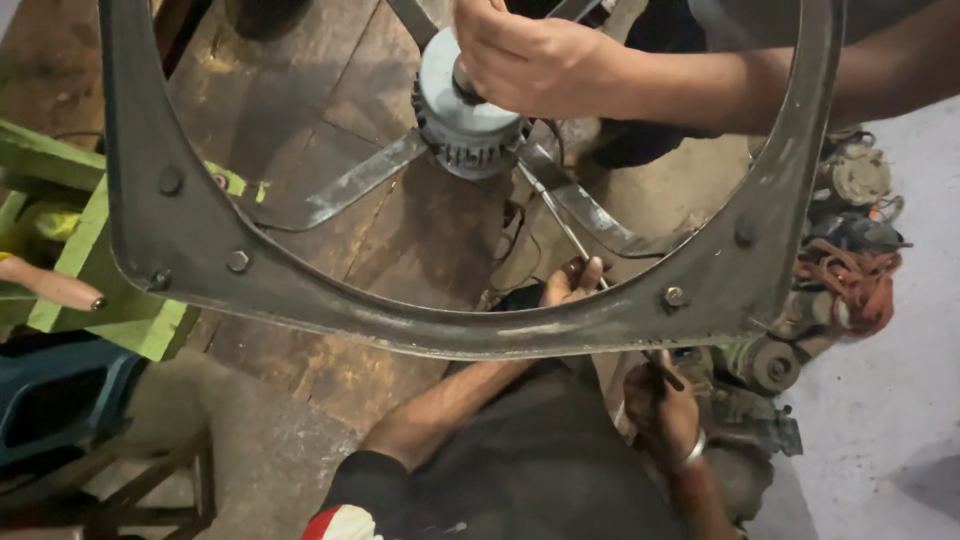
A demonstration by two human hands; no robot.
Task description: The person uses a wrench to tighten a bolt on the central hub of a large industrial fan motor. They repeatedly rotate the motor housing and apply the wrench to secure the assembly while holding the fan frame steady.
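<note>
Behind frame (430, 325): rod (565, 228), slanting from motor (468, 125) down toward wearer. Left hand (572, 284) pinching its middle; right hand (660, 410) fisted on dark handle (665, 372). Co-worker's hand (535, 62) on motor top.

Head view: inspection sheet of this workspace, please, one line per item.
Surface: worn wooden plank bench, stained.
Job's things: grey metal fan frame with bolts; ribbed silver motor at its hub; long thin screwdriver angled towards the motor.
Clutter: heap of old grimy motors at right.
Hands: right hand gripping the screwdriver handle; left hand at the shaft, grip unclear; another person's hand on the motor top.
Cables: dark wires below the motor; orange coiled cable.
Surroundings: green wooden frame, grey concrete floor.
</note>
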